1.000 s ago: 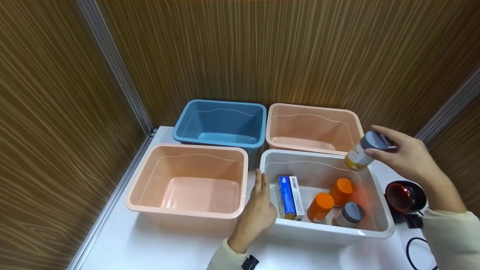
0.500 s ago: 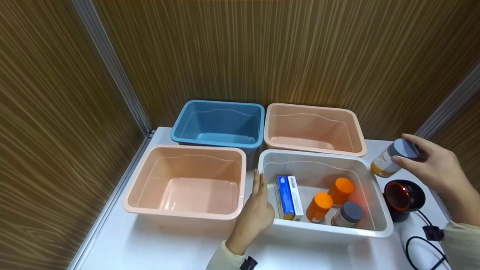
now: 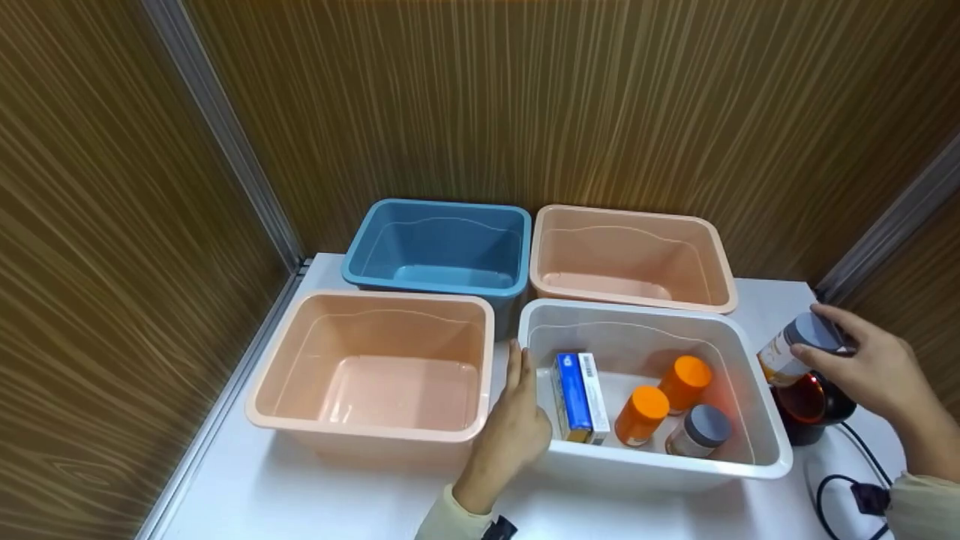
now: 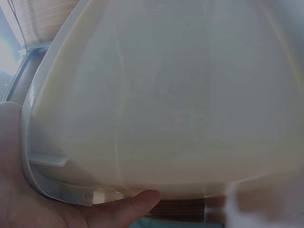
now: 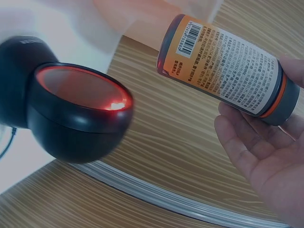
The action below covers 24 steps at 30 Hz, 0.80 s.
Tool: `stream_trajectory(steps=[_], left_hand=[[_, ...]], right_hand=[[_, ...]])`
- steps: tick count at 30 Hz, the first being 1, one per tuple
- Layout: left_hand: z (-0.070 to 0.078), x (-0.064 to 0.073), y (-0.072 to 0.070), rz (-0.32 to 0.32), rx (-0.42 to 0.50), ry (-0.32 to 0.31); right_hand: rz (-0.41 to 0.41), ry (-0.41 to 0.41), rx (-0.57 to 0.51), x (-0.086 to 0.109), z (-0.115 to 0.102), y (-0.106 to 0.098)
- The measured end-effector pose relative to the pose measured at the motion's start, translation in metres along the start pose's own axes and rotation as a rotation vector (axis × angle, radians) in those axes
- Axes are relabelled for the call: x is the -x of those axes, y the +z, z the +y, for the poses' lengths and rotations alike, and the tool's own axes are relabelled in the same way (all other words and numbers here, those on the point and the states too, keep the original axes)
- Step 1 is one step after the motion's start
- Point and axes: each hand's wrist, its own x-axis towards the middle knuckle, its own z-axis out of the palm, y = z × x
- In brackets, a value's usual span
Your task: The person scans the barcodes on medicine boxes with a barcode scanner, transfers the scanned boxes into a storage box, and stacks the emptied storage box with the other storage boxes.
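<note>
My right hand [image 3: 877,367] pinches a pill bottle [image 3: 780,361] by its grey cap, tilted close over the black barcode scanner [image 3: 808,412]. In the right wrist view the bottle's label [image 5: 237,69] shows a barcode [image 5: 189,39], and the scanner window [image 5: 85,88] glows red. My left hand [image 3: 514,420] rests with straight fingers against the left front corner of the white bin [image 3: 652,463]; the left wrist view has its thumb [image 4: 128,207] along the rim. Inside the bin stand a blue box [image 3: 573,394], a white box [image 3: 595,394], two orange bottles [image 3: 643,412] and a grey-capped bottle [image 3: 699,431].
A pink bin [image 3: 375,431] stands to the left. Behind are a blue bin [image 3: 439,287] and another pink bin [image 3: 630,300]. The scanner's black cable [image 3: 821,502] loops over the white tabletop [image 3: 360,495]. Wood-grain walls [image 3: 465,97] enclose the back and sides.
My right hand has carried the bottle rightward out from over the white bin, then down to the scanner. The left hand has stayed at the bin's corner.
</note>
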Motion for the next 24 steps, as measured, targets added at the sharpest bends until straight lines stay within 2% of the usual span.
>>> stream_trajectory(steps=[4, 16, 24], left_hand=[[0.0, 0.0, 0.0, -0.003, 0.016, 0.0], [-0.001, -0.001, 0.001, -0.024, 0.021, -0.029], [0.0, -0.002, 0.0, -0.028, 0.009, -0.044]], right_hand=[[-0.025, 0.008, 0.0, 0.001, 0.007, 0.007], [-0.178, 0.058, 0.008, -0.004, 0.018, 0.024], [-0.246, 0.002, -0.03, -0.003, 0.025, 0.031]])
